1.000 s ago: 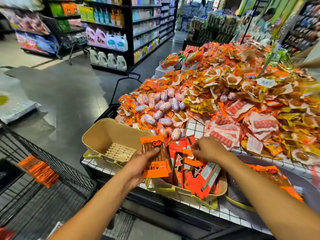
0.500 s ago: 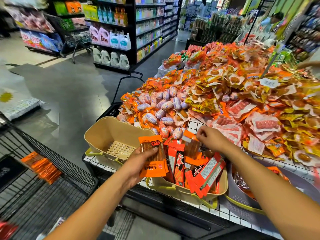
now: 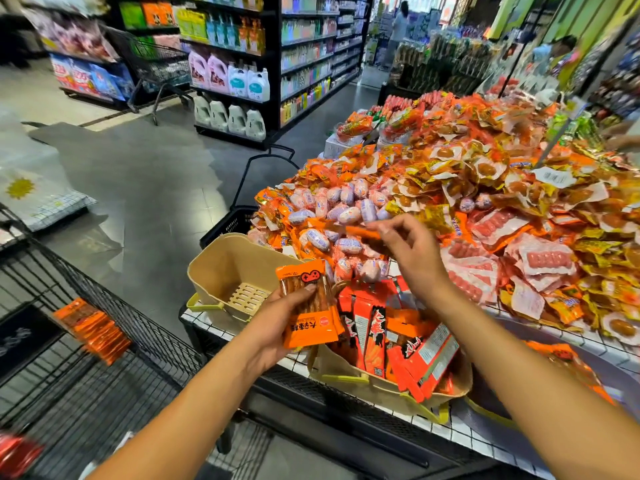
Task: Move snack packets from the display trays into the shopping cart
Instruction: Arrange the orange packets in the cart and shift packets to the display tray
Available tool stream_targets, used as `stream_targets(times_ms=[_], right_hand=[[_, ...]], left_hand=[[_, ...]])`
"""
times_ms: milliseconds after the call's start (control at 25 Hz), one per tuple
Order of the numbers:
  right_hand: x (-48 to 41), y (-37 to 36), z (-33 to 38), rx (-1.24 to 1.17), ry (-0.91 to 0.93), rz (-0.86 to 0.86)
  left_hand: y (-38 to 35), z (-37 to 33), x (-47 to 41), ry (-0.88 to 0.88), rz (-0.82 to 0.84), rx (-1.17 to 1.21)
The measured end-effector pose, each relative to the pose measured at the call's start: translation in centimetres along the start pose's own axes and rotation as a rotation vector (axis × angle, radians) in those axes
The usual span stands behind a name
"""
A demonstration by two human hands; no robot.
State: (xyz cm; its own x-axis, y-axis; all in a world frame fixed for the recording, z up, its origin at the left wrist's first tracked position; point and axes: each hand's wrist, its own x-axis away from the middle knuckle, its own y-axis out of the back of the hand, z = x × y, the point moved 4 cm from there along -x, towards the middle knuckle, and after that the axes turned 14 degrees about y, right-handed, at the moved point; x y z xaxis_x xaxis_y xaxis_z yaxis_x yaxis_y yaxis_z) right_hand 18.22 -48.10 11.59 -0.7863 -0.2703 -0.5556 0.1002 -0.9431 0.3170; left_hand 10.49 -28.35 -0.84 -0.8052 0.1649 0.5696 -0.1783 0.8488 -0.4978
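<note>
Head view: right hand point(image 3: 412, 261), risen from the tray point(image 3: 381, 389) at lower centre, fingers pinching a blurred orange packet point(image 3: 360, 233); left hand point(image 3: 273, 323) still grips a second packet point(image 3: 308, 306). Both owed to the cart point(image 3: 149, 344), lower left.

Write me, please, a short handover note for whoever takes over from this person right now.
Left hand: holds an orange packet near the table edge.
Right hand: fingers pinch a second orange packet, blurred, raised above the middle tray.
Done: a stack of orange packets lies in the cart; the left tray is empty.
Left: put both held packets in the cart, then the red packets in the middle tray and whatever the grey tray holds.
</note>
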Motion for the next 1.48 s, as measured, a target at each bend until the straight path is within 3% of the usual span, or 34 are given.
stream_targets(times_ms=[240, 480, 600, 840, 1080, 1240, 1480], right_hand=[[0.4, -12.1, 1.6, 0.099, 0.020, 0.256], [0.2, -28.0, 1.6, 0.167, -0.255, 0.690], [0.3, -36.5, 2.8, 0.083, -0.281, 0.758], [1.9, -50.4, 1.9, -0.124, -0.638, 0.842], [1.8, -61.0, -1.8, -0.285, -0.849, 0.808], [1.2, -68.7, -7.1, -0.372, -1.081, 0.619], [1.5, -80.7, -17.0, -0.439, -1.359, 0.445]], left_hand=[[7.8, -3.1, 3.6, -0.130, -0.057, 0.132], [22.1, -4.9, 9.3, -0.169, -0.256, 0.185], [30.4, -4.7, 11.7, -0.180, -0.375, 0.239], [42.5, -3.7, 16.5, -0.181, -0.522, 0.348], [50.3, -4.1, 17.3, -0.186, -0.695, 0.435], [54.8, -5.8, 15.4, -0.218, -0.775, 0.482], [62.4, -6.6, 10.2, -0.109, -0.916, 0.604]])
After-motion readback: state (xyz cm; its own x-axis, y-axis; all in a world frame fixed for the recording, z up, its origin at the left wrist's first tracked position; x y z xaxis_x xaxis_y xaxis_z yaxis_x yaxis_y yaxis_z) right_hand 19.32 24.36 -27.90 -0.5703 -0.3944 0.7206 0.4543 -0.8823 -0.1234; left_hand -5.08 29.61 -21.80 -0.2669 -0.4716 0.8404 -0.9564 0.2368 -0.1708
